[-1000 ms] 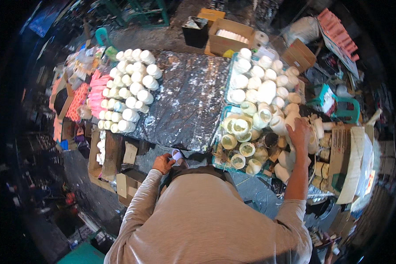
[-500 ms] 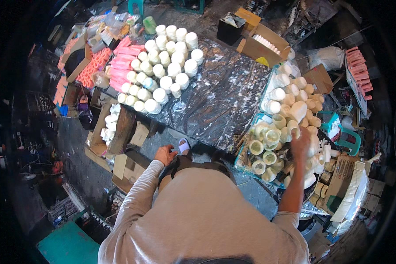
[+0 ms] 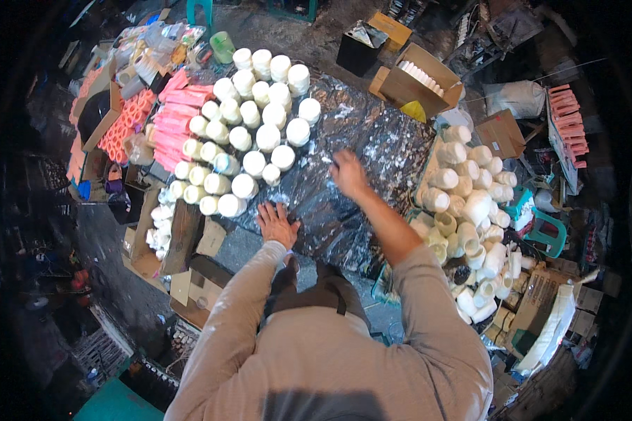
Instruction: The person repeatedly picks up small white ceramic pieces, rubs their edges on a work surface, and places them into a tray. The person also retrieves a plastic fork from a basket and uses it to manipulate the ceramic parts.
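My left hand (image 3: 277, 223) lies palm down with fingers spread at the near edge of a table (image 3: 344, 231) covered in dark, crinkled plastic. It is close to the nearest of several cream-white, rounded cup-shaped pieces (image 3: 253, 163), which stand in rows on the table's left half. Over the middle of the dark covering reaches my right hand (image 3: 348, 174), its fingers loosely bent and apart, with nothing visible in them. To the right of that arm is a heap of similar white and yellowish hollow pieces (image 3: 463, 184), many tipped on their sides, partly hidden by my right sleeve.
Pink tube-shaped pieces (image 3: 177, 121) are stacked left of the white rows. An open cardboard box (image 3: 428, 59) of white sticks is beyond the table. Another box (image 3: 147, 238) with white pieces stands at lower left. A green plastic stool (image 3: 549, 235) is at right.
My right hand has left the heap at the right and swung left over the table. My left hand has moved forward onto the table's near edge. My body leans further forward.
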Tool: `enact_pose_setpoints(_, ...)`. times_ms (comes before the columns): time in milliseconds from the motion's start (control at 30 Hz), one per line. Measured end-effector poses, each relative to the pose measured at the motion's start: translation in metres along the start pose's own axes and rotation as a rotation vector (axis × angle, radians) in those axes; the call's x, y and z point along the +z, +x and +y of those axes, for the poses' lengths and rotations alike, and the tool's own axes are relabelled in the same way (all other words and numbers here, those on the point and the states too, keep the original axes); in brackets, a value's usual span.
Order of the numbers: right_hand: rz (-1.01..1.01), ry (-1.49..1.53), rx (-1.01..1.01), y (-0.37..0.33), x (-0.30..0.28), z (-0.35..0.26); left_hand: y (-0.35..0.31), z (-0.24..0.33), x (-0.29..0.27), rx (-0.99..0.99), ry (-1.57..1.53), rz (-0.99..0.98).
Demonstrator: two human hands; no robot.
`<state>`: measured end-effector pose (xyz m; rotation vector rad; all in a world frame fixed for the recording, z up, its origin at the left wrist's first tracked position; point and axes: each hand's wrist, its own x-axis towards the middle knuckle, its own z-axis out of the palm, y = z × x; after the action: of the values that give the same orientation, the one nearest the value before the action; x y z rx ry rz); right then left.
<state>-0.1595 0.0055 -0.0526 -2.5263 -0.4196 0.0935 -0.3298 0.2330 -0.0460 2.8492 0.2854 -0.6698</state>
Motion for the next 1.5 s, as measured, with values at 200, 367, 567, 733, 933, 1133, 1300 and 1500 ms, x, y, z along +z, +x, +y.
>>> enact_pose_setpoints(200,0.044,-0.194,-0.044,0.163,-0.021,0.066,0.006,0.016,0.000,-0.056,0.047,0.020)
enact_pose_setpoints(367,-0.139,-0.229,-0.031,0.194,-0.032,0.085,0.016,0.013,-0.015,-0.112,0.000,0.001)
enact_pose_setpoints(567,-0.340,-0.188,0.037,0.216,-0.043,0.082,0.025,0.013,-0.022,-0.220,-0.013,-0.012)
enact_pose_setpoints(733,-0.165,-0.050,-0.040,0.204,-0.036,0.085,0.027,0.020,-0.028,-0.227,-0.078,-0.001)
enact_pose_setpoints(933,-0.085,-0.059,-0.293,0.181,-0.014,0.084,0.017,0.029,-0.023,-0.231,-0.056,0.134)
enact_pose_setpoints(1133,-0.387,-0.231,-0.193,0.165,-0.013,0.067,0.032,0.012,-0.030,-0.286,-0.218,0.087)
enact_pose_setpoints(1300,-0.406,-0.281,-0.398,0.102,-0.021,0.031,0.033,0.014,-0.037,-0.264,-0.195,-0.018)
enact_pose_setpoints(1500,-0.370,-0.149,-0.393,0.034,-0.031,0.007,-0.021,0.000,-0.019,0.080,-0.421,0.259)
